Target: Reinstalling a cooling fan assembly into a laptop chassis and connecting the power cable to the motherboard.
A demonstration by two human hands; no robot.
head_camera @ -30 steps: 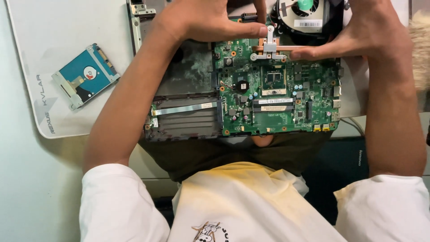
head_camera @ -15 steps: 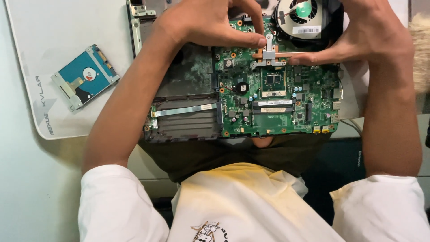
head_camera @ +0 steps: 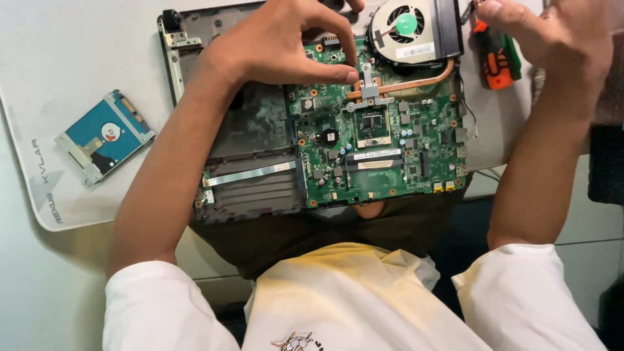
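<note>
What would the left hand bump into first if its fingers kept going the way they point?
Probably the metal bracket over the copper heat pipe: the left hand points its fingertips right at it, seemingly touching already, though depth is unclear.

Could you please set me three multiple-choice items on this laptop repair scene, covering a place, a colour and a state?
1. The hard drive lies:
A. on the white mat, left of the laptop
B. on the circuit board
C. in the right hand

2. The fan's hub is:
A. red
B. green
C. black

3. The left hand's fingers are:
A. gripping the hard drive
B. flat on the mat
C. at the metal bracket

Answers:
1 A: the hard drive sits alone on the mat.
2 B: the fan has a green centre.
3 C: the left hand has its fingers at the bracket by the copper pipe.
</note>
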